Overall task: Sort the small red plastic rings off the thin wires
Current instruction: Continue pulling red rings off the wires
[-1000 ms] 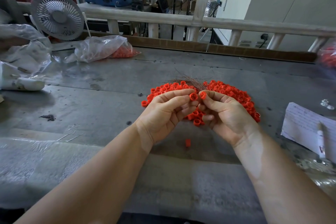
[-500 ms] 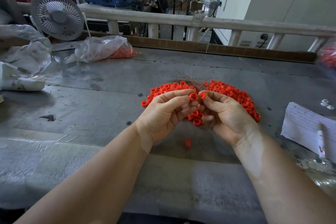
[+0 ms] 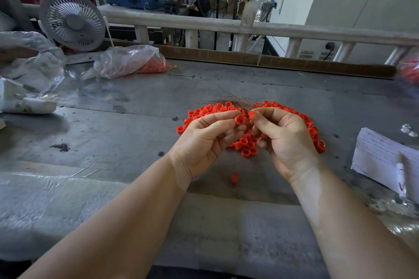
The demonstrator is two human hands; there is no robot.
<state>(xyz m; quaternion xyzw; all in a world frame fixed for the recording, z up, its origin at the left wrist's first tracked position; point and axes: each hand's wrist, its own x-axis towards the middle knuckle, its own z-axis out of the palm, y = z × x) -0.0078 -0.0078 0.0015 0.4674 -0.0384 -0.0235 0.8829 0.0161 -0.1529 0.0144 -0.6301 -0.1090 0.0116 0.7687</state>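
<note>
While both forearms are reaching in from the near edge of the grey table [image 3: 118, 133], a single red ring [image 3: 234, 177] is lying alone on the tabletop between the wrists, apart from the rest. Just beyond it, the person's left hand [image 3: 204, 142] is curling its fingers and pinching a red ring [image 3: 239, 119] between thumb and forefinger, its open end turned toward the camera. Close beside it, the right hand [image 3: 285, 140] is pinching another small red piece [image 3: 251, 115] at its fingertips; whether a wire is running between the two hands is too fine to tell. Under and behind both hands, a pile of red rings [image 3: 246, 147] is spreading across the table, some showing between the palms and more fanning out on either side. At the far edge of that pile, a bundle of thin wires [image 3: 235, 100] is lying flat, its ends splaying outward. Off to the right, a sheet of written paper [image 3: 381, 156] is resting on the table with a pen [image 3: 401, 174] on top of it. Farther back on the left, a clear plastic bag [image 3: 127, 61] is holding more red pieces, with crumpled plastic beside it. Behind the bag, a small grey fan [image 3: 72, 20] is standing by the railing [image 3: 204, 25] along the table's far side.
</note>
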